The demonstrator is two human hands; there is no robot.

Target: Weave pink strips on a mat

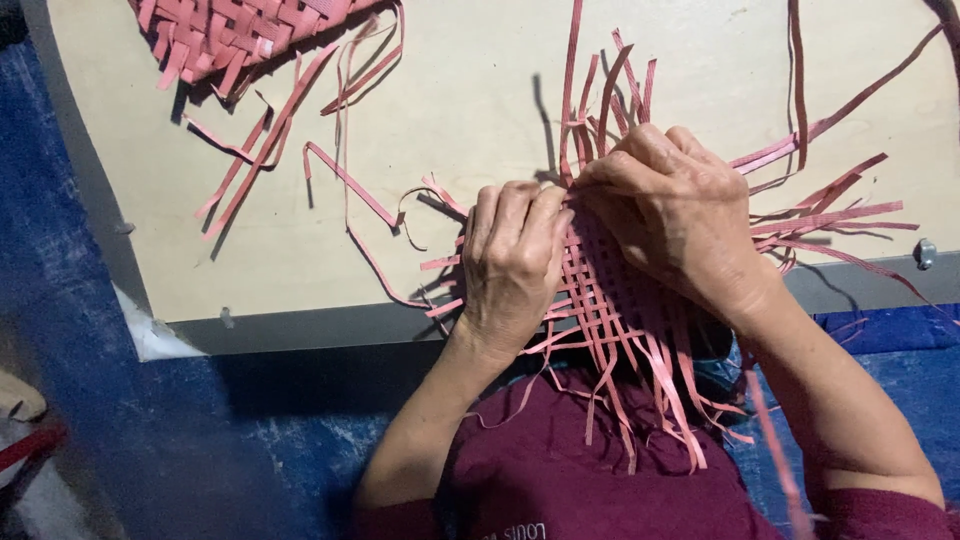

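Head view: pink woven strips [610,300] lengthwise toward person.

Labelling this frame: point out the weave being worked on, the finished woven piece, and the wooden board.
Weave in hand [610,300], head view: open lattice of pink strips between the two hands.
Finished woven piece [225,35], head view: dense pink plaited middle, top left.
Wooden board [460,110], head view: bare pale surface.

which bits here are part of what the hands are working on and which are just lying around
In hand:
- left hand pressing the pink woven strip mat
- right hand pinching its upright strips

Lying about:
- second woven piece, top left
- loose pink strips
- wooden board underneath
- blue floor cover
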